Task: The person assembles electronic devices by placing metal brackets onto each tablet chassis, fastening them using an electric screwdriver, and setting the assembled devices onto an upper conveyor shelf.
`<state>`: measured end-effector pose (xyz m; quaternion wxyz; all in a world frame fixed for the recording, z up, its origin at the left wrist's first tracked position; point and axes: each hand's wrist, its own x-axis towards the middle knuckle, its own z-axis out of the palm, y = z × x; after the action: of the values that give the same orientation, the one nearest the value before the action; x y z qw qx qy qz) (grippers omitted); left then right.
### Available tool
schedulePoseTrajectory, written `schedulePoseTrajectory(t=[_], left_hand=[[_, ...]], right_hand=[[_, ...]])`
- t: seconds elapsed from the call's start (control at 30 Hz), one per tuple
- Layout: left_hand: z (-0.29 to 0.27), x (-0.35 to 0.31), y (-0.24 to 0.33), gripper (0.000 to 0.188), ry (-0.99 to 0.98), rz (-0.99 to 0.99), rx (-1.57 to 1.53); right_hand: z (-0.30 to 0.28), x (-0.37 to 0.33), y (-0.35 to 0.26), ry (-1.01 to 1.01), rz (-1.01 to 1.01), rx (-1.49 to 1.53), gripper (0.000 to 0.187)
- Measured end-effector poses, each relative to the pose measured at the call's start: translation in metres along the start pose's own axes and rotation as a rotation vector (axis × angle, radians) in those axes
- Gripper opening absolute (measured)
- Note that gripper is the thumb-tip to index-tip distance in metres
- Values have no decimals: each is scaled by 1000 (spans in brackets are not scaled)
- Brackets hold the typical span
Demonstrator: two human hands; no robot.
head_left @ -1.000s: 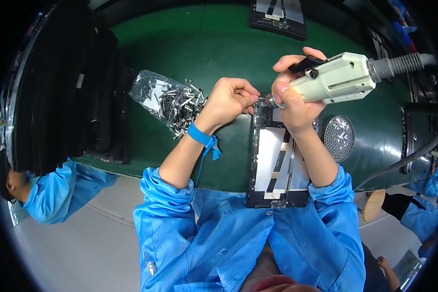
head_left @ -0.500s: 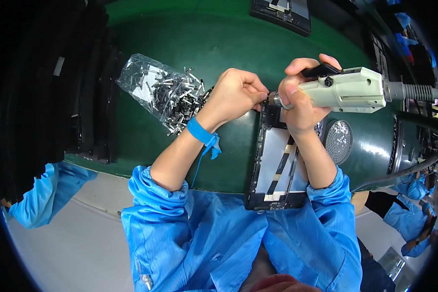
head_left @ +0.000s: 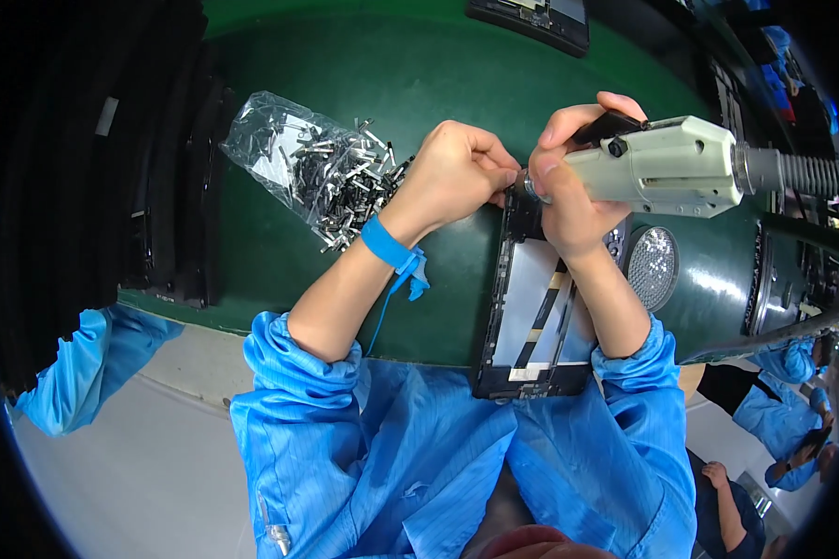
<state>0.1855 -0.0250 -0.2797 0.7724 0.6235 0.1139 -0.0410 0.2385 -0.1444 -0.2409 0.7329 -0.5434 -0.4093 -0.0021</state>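
My right hand (head_left: 578,186) is wrapped round a cream-coloured electric screwdriver (head_left: 662,172), with the fingers by its black lever. The tool lies nearly level, its tip pointing left at the far end of an open tablet-like device (head_left: 543,317). That device has a black frame and a silver inner plate, and leans over the table's near edge against my body. At its far left corner, my left hand (head_left: 461,177) is closed in a pinch beside the tool's tip. What the fingertips hold is hidden. A blue wrist strap (head_left: 386,240) circles my left wrist.
Small metallic parts (head_left: 350,186) spill from a clear plastic bag (head_left: 270,154) at left. A round dish of tiny pieces (head_left: 653,268) stands right of the device. Another device (head_left: 541,20) lies at the far edge. Black stacked items (head_left: 172,205) line the left; a grey hose (head_left: 797,172) trails right.
Both hands and the screwdriver stay at the device's far corner with only slight shifts. The view has moved a little. An arm of another person now shows at the lower right.
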Motion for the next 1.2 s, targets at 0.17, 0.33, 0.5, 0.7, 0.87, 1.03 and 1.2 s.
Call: schedulePoseTrajectory(t=[0.17, 0.33, 0.5, 0.7, 0.87, 1.03, 1.2], left_hand=[[-1, 0, 1, 4, 6, -18, 12], [2, 0, 2, 5, 29, 1, -31], [3, -6, -3, 12, 30, 29, 42], [34, -97, 13, 29, 295, 165, 932], [81, -168, -18, 75, 86, 164, 696], [109, -175, -21, 78, 57, 106, 8], [89, -85, 18, 75, 103, 359, -60]], right_hand=[[-1, -2, 3, -20, 14, -66, 58], [0, -5, 3, -27, -13, -57, 55], [3, -5, -4, 96, 26, 83, 52], [-33, 29, -17, 318, -105, 323, 56], [-48, 65, -45, 428, -261, 323, 53], [-62, 70, -62, 490, -324, 389, 56], [-112, 72, -122, 553, -441, 271, 65]])
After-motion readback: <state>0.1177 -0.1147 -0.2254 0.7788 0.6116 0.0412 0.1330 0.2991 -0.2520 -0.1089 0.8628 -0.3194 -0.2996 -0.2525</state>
